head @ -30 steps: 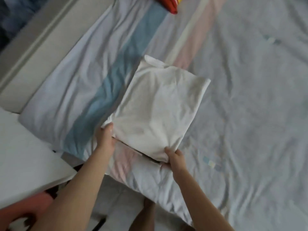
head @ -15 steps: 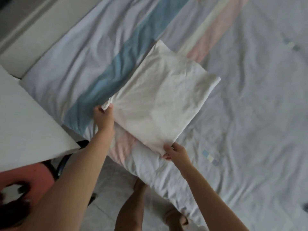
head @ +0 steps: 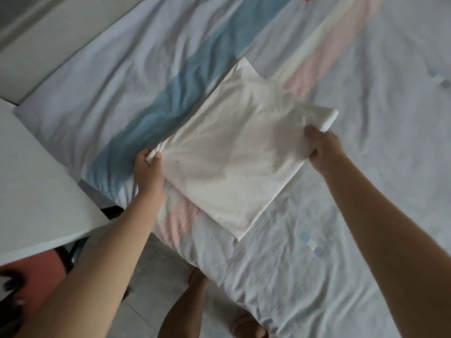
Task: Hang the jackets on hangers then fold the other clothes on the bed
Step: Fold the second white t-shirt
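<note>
Soft, dim daylight spreads evenly over the pale striped cotton bed sheet [head: 366, 167]. Faint grey shadows mottle the white folded cotton garment [head: 231, 167]. Detail is soft throughout; straight edges bow near the wide-angle corners, and the lower left corner smears.

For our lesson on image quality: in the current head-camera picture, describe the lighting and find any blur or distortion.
Head view: soft, dim light, no glare, faint shadows in the bed sheet wrinkles. Head view: the white garment looks smeared at its corner by the right hand. Head view: the red chair at lower left is blurred; the forearms balloon towards the frame edge.
</note>
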